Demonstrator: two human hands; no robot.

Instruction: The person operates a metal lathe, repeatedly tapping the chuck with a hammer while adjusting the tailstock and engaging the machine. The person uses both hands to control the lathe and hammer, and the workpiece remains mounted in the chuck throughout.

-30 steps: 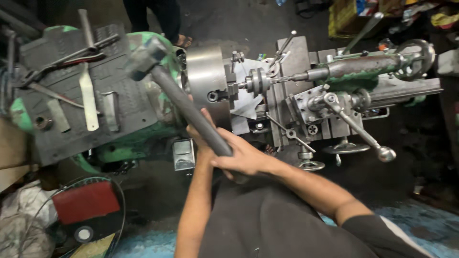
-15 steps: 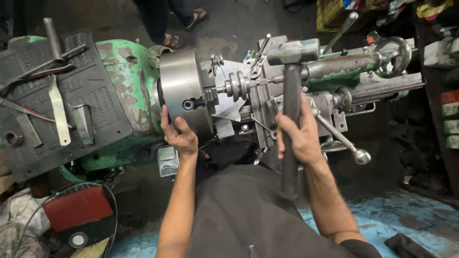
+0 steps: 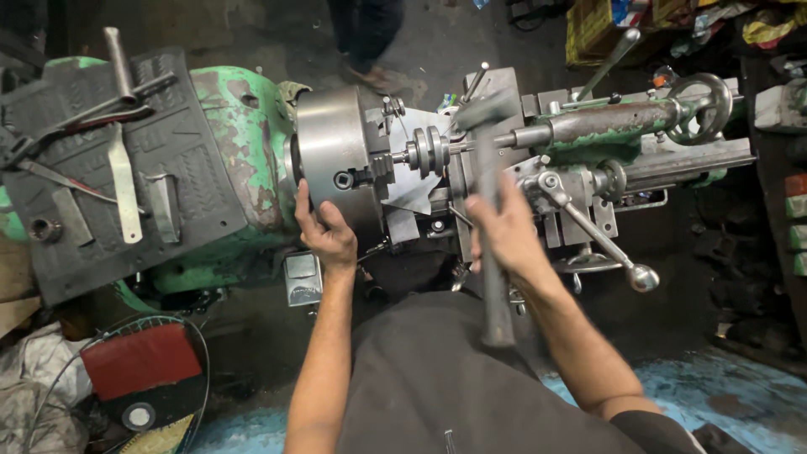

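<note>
A green lathe lies across the view with a large steel chuck [image 3: 332, 160] near the middle. A small round workpiece [image 3: 429, 151] sits between the chuck jaws and the tailstock [image 3: 605, 126]. My left hand [image 3: 328, 231] rests on the lower rim of the chuck. My right hand [image 3: 508, 235] grips the handle of a hammer [image 3: 492, 210]; its blurred head is up by the workpiece, over the tool post, and the handle end points back toward my body.
A black mat [image 3: 118, 168] on the headstock carries wrenches, a rod and flat bars. A lever with a ball end [image 3: 643, 277] juts from the carriage. Another person's legs [image 3: 366, 38] stand behind the lathe. A red-topped fan [image 3: 139, 361] lies lower left.
A second ago both hands were on the hammer, its head at the left. My right hand swung it over to the workpiece side; my left hand moved to the chuck and stays there.
</note>
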